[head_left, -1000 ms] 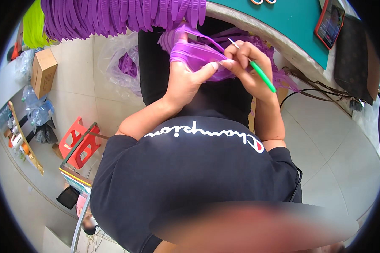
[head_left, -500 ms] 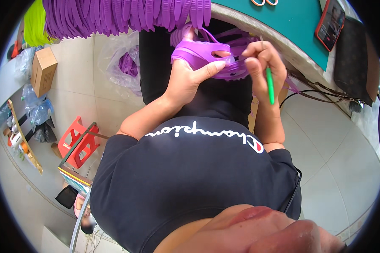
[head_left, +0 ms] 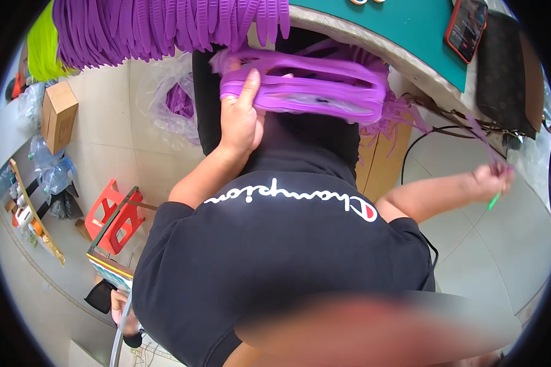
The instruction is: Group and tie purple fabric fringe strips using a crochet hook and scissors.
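Seen from the head, pale floor tiles (head_left: 119, 128) spread left and right of the person's black-trousered lap (head_left: 321, 137). At the upper right a green-topped table with a pale edge (head_left: 392, 27) bears a red-cased phone (head_left: 467, 33); a dark brown bag (head_left: 508, 76) is just beside it.

Thick rows of ribbed purple rubber straps (head_left: 165, 27) fill the upper left and hide what lies behind them, with lime-green straps (head_left: 41, 43) next to them. Farther left are a brown cardboard box (head_left: 59, 116) and a red plastic stool (head_left: 119, 214). Between the box and the lap, a clear plastic bag (head_left: 156, 116) contains purple pieces. Thin purple scraps (head_left: 401, 119) hang beneath the table edge.

Over the lap, the left hand (head_left: 242, 116) is closed around the left end of a stack of long translucent purple rubber loops (head_left: 324, 87), thumb on top, most fingers hidden underneath. Well apart, the right hand (head_left: 493, 177) is curled small around a green-handled tool (head_left: 494, 201); a thin purple strand (head_left: 487, 144) reaches this hand, though blur hides how it is gripped.

Half a second ago the right hand was beside the loops, which were bunched about the left hand; now it is out over the floor, and they extend lengthwise.
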`<state>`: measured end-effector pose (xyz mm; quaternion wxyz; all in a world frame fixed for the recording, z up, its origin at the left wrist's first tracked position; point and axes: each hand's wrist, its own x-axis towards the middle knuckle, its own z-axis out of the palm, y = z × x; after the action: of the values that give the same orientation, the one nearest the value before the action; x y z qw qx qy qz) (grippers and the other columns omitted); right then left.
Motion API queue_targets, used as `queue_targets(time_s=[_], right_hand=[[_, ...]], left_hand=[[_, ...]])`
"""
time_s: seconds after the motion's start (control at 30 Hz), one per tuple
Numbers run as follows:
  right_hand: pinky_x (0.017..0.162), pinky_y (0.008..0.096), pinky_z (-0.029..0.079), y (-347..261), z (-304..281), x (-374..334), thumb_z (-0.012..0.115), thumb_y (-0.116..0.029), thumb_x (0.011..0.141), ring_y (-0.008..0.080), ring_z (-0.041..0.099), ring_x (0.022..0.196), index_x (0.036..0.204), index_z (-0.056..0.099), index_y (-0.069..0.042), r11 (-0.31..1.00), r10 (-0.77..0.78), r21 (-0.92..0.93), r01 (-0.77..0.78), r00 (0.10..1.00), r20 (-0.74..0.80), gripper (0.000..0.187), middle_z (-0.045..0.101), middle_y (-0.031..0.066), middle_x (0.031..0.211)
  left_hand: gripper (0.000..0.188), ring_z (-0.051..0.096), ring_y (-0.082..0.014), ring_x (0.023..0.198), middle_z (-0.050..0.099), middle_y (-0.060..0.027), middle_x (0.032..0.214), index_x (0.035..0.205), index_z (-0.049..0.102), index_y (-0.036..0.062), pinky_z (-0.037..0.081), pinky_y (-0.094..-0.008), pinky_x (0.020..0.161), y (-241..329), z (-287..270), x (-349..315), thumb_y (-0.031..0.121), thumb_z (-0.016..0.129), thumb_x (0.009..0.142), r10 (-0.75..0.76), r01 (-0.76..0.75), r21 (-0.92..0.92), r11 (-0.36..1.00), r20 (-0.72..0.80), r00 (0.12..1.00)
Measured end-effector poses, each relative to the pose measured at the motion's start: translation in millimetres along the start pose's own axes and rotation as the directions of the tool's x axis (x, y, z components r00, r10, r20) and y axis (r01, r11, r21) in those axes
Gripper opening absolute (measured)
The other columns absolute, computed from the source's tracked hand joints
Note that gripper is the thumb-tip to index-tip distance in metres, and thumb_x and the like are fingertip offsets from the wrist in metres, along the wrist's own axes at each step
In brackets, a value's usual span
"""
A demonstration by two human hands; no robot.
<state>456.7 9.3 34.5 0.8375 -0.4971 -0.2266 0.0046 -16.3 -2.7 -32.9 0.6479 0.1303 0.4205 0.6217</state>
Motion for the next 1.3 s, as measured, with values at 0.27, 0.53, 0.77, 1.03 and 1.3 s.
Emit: queue_targets(time_s=[0.27,0.53,0.77,1.03,1.3], right_hand=[[0.078,0.0258,0.046,-69.2,38.4,-75.1,0.06,-0.009,0.092,0.014,0.058,0.081,0.084,0.057,0.001,0.508,0.503,-0.625,0.593,0.385,0.774,0.013,0.068,0.0133,0.093],[0.075,0.0282,0.044,-26.3,47.4,-137.3,0.039,-0.072,0.088,0.0149,0.054,0.078,0.096,0.054,0.0,0.913,0.356,-0.407,0.04,0.41,0.84,0.074,0.063,0.0106,0.095],[0.071,0.0291,0.05,-27.2,88.5,-253.0,0.065,0.0,0.084,0.0182,0.06,0.083,0.096,0.059,0.002,0.733,0.307,-0.273,-0.623,-0.056,0.95,0.013,0.062,0.0156,0.096],[0.071,0.0273,0.05,-22.4,85.9,-277.7,0.06,-0.007,0.093,0.0162,0.059,0.079,0.097,0.058,0.003,0.641,0.418,-0.333,-0.692,-0.049,0.907,0.011,0.062,0.0144,0.093],[0.07,0.0253,0.048,-22.2,97.4,-271.0,0.067,0.0,0.084,0.017,0.06,0.08,0.091,0.063,0.003,0.977,0.181,-0.18,-0.116,-0.002,0.984,0.008,0.064,0.0103,0.087]], left_hand=[[0.041,0.058,-0.0204,0.109,0.059,-0.0133,0.116,0.132,0.04,-0.001,0.045,-0.0348,0.096,8.6,0.6,-6.4,0.017,0.053,0.098,-0.128,0.118,0.188,0.975,0.04,0.991],[0.075,0.052,-0.0162,0.111,0.051,-0.0081,0.12,0.143,0.025,-0.0038,0.041,-0.0327,0.1,31.8,11.0,-20.6,-0.003,0.067,0.082,-0.131,0.039,0.348,0.937,0.244,0.961],[0.05,0.058,-0.0175,0.105,0.058,-0.0081,0.11,0.127,0.042,-0.0005,0.046,-0.0328,0.095,24.5,24.1,-21.1,-0.004,0.066,0.083,-0.125,-0.014,0.366,0.93,0.353,0.927],[0.038,0.062,-0.017,0.094,0.062,-0.0079,0.101,0.118,0.049,-0.0008,0.051,-0.0311,0.088,24.1,28.4,-22.3,-0.005,0.065,0.084,-0.081,-0.041,0.328,0.944,0.349,0.934],[0.061,0.061,-0.0164,0.098,0.058,-0.0086,0.113,0.133,0.039,0.0004,0.052,-0.0304,0.085,13.4,20.1,-20.8,-0.007,0.068,0.081,-0.072,-0.072,0.409,0.91,0.325,0.943]])
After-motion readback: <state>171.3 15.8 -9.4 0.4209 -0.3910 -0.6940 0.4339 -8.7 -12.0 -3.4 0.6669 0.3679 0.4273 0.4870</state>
